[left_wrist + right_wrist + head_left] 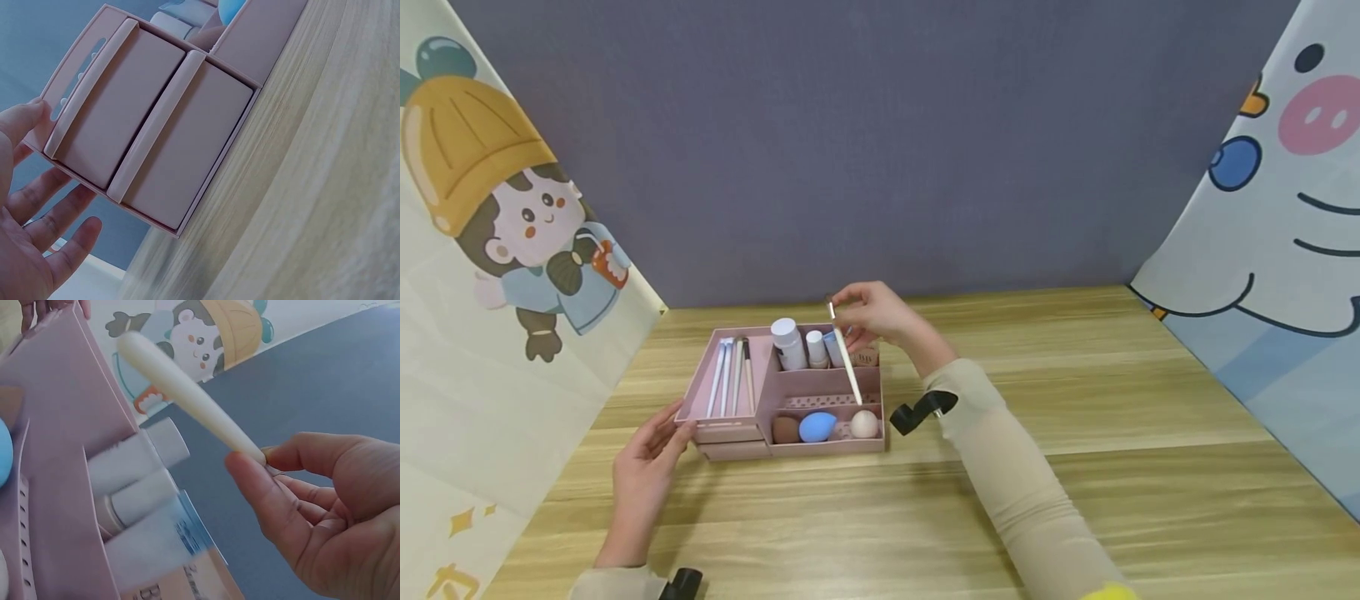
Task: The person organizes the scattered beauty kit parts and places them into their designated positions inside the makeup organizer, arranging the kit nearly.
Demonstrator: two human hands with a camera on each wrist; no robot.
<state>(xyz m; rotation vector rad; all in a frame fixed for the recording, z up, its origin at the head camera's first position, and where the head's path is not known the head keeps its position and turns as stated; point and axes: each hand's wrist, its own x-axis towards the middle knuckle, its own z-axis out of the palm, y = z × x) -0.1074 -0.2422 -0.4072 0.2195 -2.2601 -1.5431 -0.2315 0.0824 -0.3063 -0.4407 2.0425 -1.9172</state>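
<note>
My right hand (876, 315) pinches a makeup brush (847, 360) between thumb and fingers above the pink makeup organizer (829, 449). The brush's pale handle (187, 394) points down and toward me, and its bristle end is mostly hidden by the fingers. At the organizer's front left corner my left hand (647, 467) holds the rim, thumb at the front panel, other fingers along the side. Several brushes (737, 379) lie in the upper left tray. Behind the divider stand a white bottle (787, 343), a smaller white-capped bottle (816, 348) and tubes.
A brown sponge (786, 430), a blue sponge (817, 427) and a cream sponge (864, 425) sit in the front compartment. Two drawers (194, 131) fill the organizer's front left. It stands on a wood-grain table (1075, 417) with a dark panel (887, 150) behind.
</note>
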